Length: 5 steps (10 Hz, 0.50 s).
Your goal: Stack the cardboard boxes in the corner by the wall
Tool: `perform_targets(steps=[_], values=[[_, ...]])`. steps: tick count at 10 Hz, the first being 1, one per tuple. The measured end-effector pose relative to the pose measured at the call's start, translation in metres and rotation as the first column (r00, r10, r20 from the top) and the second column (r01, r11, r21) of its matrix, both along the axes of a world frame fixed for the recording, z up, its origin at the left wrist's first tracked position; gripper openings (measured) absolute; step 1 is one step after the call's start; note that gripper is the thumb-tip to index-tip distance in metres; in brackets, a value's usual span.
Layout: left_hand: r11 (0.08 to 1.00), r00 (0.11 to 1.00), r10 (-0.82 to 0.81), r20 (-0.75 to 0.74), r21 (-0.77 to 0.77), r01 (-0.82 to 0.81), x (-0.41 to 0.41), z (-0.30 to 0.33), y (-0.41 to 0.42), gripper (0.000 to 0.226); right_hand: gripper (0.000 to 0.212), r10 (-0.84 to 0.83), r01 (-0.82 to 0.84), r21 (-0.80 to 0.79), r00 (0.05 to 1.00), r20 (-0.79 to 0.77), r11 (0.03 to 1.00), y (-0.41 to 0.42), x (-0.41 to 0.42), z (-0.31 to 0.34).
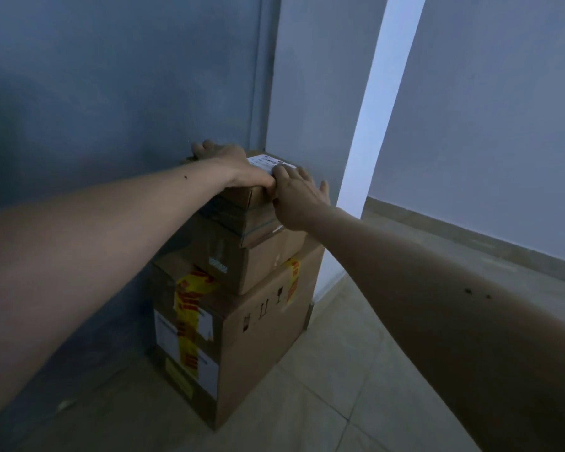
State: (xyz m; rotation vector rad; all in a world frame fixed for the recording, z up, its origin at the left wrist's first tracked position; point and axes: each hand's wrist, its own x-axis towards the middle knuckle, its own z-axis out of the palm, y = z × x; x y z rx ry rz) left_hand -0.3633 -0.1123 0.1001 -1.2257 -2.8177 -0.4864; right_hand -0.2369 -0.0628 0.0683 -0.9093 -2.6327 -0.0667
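— Where did the boxes stand?

— In the corner, against the blue-grey wall (111, 93). Three were stacked: a large bottom box (258, 347) with yellow-and-red tape on the tiled floor (356, 386), a middle box (268, 259) on it, and a small top box (242, 210) with a white label (268, 162) uppermost.

— And the hands?

— Both lay on the top box. The left hand (229, 161) was flat over its top, fingers reaching to the far edge by the wall. The right hand (297, 197) pressed the box's right side, fingers spread (not curled round anything).

— Was either one gripping?

— Neither; both looked open and pressed against cardboard. The top box sat a little askew on the middle one, its near corner overhanging.
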Motion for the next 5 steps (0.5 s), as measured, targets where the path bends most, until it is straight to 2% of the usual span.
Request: perform_targets(steps=[2, 3, 4, 5], values=[[1.000, 0.999, -0.011, 0.039, -0.002, 0.011, -0.002, -0.007, 0.021, 0.130, 0.055, -0.014, 0.007, -0.090, 0.997, -0.079, 0.996, 0.022, 0.001, -0.005], [0.999, 0.993, -0.025, 0.113, 0.045, 0.020, -0.002, -0.006, 0.018, 0.133, 0.060, 0.012, -0.026, -0.132, 0.995, -0.103, 0.991, 0.030, -0.002, -0.010], [0.997, 0.980, -0.043, 0.192, 0.069, 0.031, 0.004, -0.003, 0.004, 0.120, 0.060, 0.040, -0.055, -0.155, 0.994, -0.099, 0.986, 0.024, -0.005, -0.008], [0.966, 0.959, -0.107, 0.262, 0.256, 0.038, 0.007, -0.003, -0.010, 0.122, 0.063, 0.013, -0.041, -0.153, 0.984, -0.180, 0.987, 0.024, 0.006, -0.007]])
